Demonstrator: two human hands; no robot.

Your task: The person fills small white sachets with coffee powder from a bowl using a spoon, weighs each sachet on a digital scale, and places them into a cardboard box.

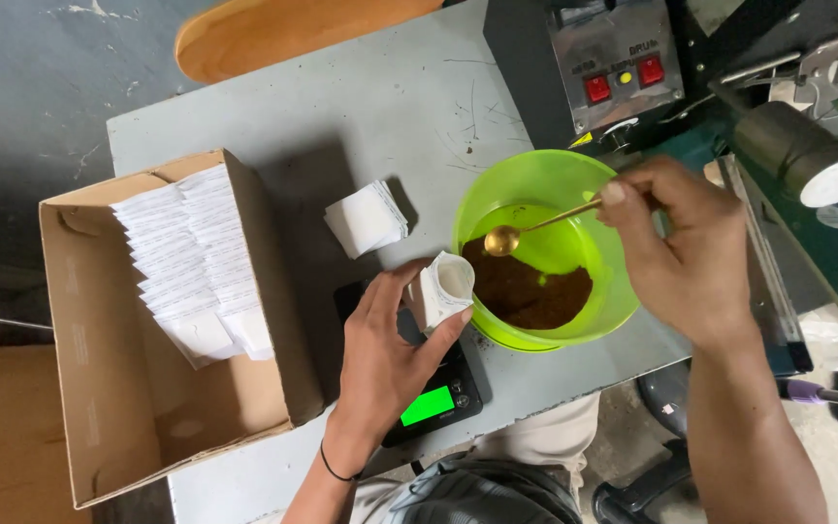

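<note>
Item: sachet (441, 288), small, white, paper-like, mouth held open and facing up. Location: in my left hand (385, 354), above the scale (435, 400) and just beside the near rim of the bowl (542, 175). Grip: my fingers closed around its lower body, thumb on one face, the rest wrapped behind. Handling, as I judge it: very light, soft, easily crushed; too firm a squeeze would shut the mouth or crease the walls. Best held low on the sides, leaving the top edge free, as I have it.

Item: spoon (503, 239), slim, gold-coloured, small round head. Location: over the bowl, head above the brown powder (531, 289), handle running up to my right hand (681, 252). Grip: pinched at the far end of the handle between thumb and fingertips. Handling, as I judge it: stiff, light, smooth metal; a hold so far back gives reach but lets the head wobble, so any load could spill. Whether it carries powder I cannot tell.

Item: bowl, bright green plastic, on the surface (361, 126), partly filled with loose brown powder.

Item: scale, black, flat, green lit display, under my left wrist.

Item: carton (80, 388), open, holding a row of white sachets (196, 262).

Item: loose stack (366, 218) of white sachets, lying between carton and bowl.

Item: machine (618, 63) with red buttons, behind the bowl.
</note>
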